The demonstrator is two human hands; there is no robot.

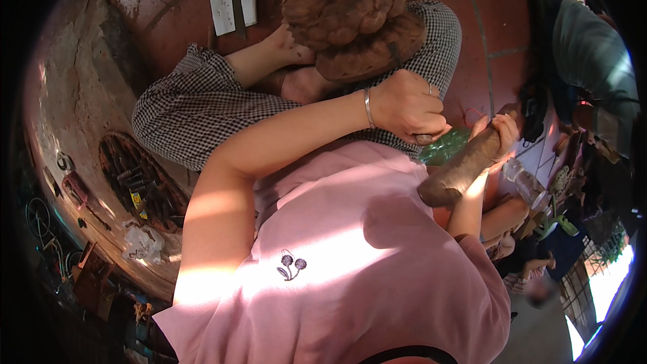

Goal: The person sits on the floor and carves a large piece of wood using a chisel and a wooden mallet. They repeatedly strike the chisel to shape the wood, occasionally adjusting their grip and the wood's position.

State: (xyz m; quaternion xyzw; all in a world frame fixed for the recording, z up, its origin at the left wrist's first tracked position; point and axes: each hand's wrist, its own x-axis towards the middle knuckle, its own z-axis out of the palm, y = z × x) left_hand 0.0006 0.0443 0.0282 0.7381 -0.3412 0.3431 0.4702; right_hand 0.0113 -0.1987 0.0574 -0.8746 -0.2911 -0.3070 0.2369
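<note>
A brown wooden carving (350, 14) with rounded lumps stands in front of me, between my checked trouser legs and beside my bare feet. My left hand (408, 105), with a bracelet at the wrist, is closed in a fist just nearer than the carving. It grips what looks like a chisel (423, 140); only a rounded end shows below the fist, and the rest is hidden. To the right, my right hand (500, 136) wraps round the narrow part of a club-shaped wooden mallet (458, 172). The mallet's thick end tilts down toward my pink shirt, apart from the left fist.
A round basket (108, 155) of tools lies at the left by a large wooden slab (74, 74). A plastic bag (143, 243) sits near it. A white flat piece with a dark strip (236, 0) rests on red tiles. Another person (536, 276) is at the far right.
</note>
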